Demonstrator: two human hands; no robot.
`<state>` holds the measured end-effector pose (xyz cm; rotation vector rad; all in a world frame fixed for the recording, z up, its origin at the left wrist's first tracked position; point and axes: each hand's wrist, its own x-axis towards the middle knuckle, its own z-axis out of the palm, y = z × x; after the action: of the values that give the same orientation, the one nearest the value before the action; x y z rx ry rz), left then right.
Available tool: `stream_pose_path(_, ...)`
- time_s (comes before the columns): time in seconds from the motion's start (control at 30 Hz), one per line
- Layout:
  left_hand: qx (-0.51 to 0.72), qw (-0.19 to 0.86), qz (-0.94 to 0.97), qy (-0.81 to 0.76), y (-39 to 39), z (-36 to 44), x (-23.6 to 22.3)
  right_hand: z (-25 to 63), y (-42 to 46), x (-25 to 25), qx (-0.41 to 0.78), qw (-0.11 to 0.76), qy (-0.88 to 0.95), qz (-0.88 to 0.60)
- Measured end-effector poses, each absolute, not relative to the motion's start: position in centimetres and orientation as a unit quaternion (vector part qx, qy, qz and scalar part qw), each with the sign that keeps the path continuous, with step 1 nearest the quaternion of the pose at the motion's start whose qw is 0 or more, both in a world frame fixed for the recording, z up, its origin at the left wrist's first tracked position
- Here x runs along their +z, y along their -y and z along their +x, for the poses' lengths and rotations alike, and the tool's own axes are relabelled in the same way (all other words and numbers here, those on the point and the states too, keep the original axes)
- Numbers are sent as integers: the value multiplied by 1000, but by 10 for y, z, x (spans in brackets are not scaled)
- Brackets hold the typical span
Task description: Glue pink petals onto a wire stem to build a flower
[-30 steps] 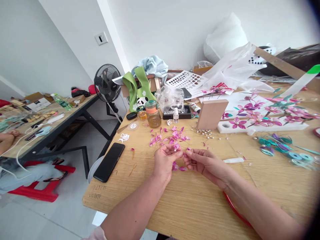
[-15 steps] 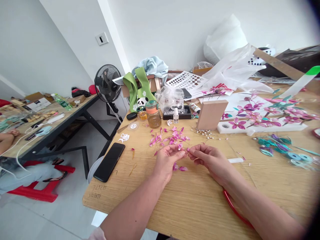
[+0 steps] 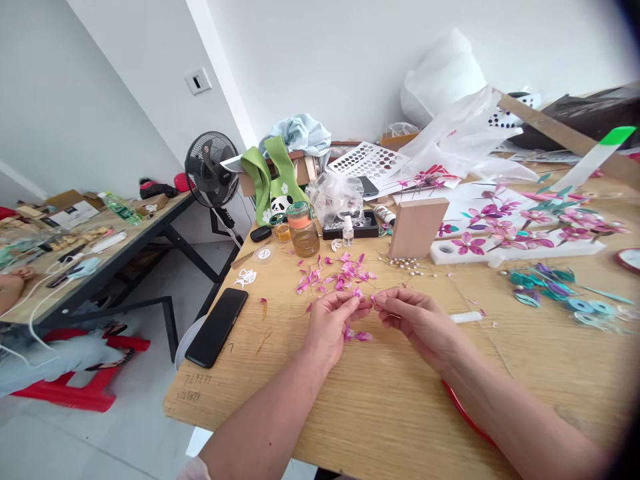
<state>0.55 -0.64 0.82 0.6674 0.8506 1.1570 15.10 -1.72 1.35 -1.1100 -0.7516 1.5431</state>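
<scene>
1. Work piece: small pink flower [image 3: 357, 292], pale pink to magenta, at the left fingertips. Count 1; too small for finer detail.
2. Left hand [image 3: 330, 320]: thumb and fingers pinching the flower. Right hand [image 3: 414, 319]: fingertips pinched together around a tiny pink bit [image 3: 373, 300], just beside the left fingers. Whether the two pieces join, can't tell.
3. Clock is centered on the flower, 12 = away from the person. 6 o'clock, near the left hand: small cluster of magenta petals [image 3: 358, 335], overlapping, no firm count. 11 to 12: loose pink petals [image 3: 345, 271], too many to count.
4. Writing: fan [image 3: 213, 169] at 10 reads "TCL". Handwritten digits on the table [image 3: 380, 413], around 8, not legible. Red print on plastic bag [image 3: 465, 140] at 1, can't read.
5. Counts: 1 black phone [image 3: 217, 328] at 9; 1 jar [image 3: 303, 240] of brownish liquid at 10 to 11; 1 spray bottle [image 3: 348, 232] at 12; 1 brown block [image 3: 419, 229] standing upright at 1 to 2.
6. 2 to 3: pink flowers [image 3: 469, 244] over a white foam strip [image 3: 585, 249], overlapping, no firm count. 3: teal ribbons [image 3: 550, 287], tangled.
</scene>
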Motion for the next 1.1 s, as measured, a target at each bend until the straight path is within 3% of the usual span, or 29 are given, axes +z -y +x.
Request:
stream_pose_path(0.3, 463, 723, 298, -418, 13, 8, 12, 145, 19, 12, 642, 540, 305, -451)
stream_pose_path(1.1, 467, 718, 298, -421, 14, 9, 11, 140, 20, 12, 613, 554, 311, -469)
